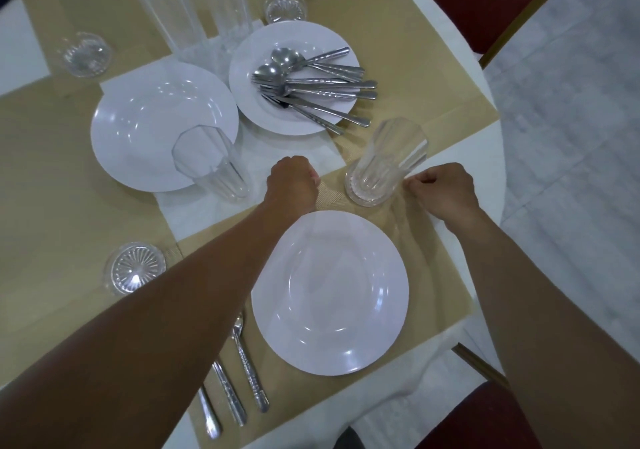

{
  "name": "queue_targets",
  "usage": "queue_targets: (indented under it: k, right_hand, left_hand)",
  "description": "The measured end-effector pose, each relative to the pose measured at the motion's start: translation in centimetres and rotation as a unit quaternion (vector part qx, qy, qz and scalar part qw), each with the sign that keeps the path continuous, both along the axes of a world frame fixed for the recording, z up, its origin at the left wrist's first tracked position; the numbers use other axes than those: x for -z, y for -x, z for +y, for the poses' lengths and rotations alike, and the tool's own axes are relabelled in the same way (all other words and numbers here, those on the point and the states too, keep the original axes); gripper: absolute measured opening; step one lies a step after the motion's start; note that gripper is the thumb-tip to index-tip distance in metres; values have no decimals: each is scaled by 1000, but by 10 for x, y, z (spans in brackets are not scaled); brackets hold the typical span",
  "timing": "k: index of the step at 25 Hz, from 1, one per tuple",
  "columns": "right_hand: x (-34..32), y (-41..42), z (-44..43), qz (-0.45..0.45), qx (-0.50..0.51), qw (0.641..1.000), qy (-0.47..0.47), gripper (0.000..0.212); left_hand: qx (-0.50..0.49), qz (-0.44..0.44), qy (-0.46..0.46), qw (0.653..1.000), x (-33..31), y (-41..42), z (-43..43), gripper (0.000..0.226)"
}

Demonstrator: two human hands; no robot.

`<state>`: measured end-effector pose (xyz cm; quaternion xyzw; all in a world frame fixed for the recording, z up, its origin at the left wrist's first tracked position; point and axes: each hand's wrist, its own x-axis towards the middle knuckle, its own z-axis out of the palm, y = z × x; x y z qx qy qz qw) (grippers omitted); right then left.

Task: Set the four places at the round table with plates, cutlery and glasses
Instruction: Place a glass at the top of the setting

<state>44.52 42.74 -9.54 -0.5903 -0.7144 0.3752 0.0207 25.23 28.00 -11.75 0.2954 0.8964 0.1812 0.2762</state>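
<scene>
1. While your left hand (294, 180) and right hand (441, 190) pinch the tan placemat (433, 268) at its far edge, fingers curled tight, treat it as soft and wrinkling.
2. Its tall glass (382, 168) looks fragile and slippery; grip it low.
3. Spare cutlery (311, 84) lies on the far plate (294, 116).

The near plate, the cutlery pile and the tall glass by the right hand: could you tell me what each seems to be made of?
Near plate: glossy white, with sharp light reflections; glazed ceramic or melamine, can't tell which.
Cutlery pile: polished metal, likely stainless steel, judging by its silver mirror sheen.
Tall glass: clear and fluted, placemat visible through it; glass or clear plastic.
</scene>
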Motion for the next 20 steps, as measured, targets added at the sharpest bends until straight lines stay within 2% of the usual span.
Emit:
queue_targets:
  k: [10,14,17,20]
  right_hand:
    - [8,1,7,-4,10,1000,-27,17]
    - [10,-10,-5,-10,5,998,-62,12]
    - [6,-26,-29,-29,7,993,-115,19]
    - [1,-43,-60,-43,20,989,-137,25]
  left_hand:
    - [-14,27,-7,1000,3,0,6,7]
    - [3,41,-79,996,-14,-9,-13,9]
    - [37,-1,-131,991,-33,-21,-51,15]
    - [37,3,-172,984,-46,-36,-104,17]
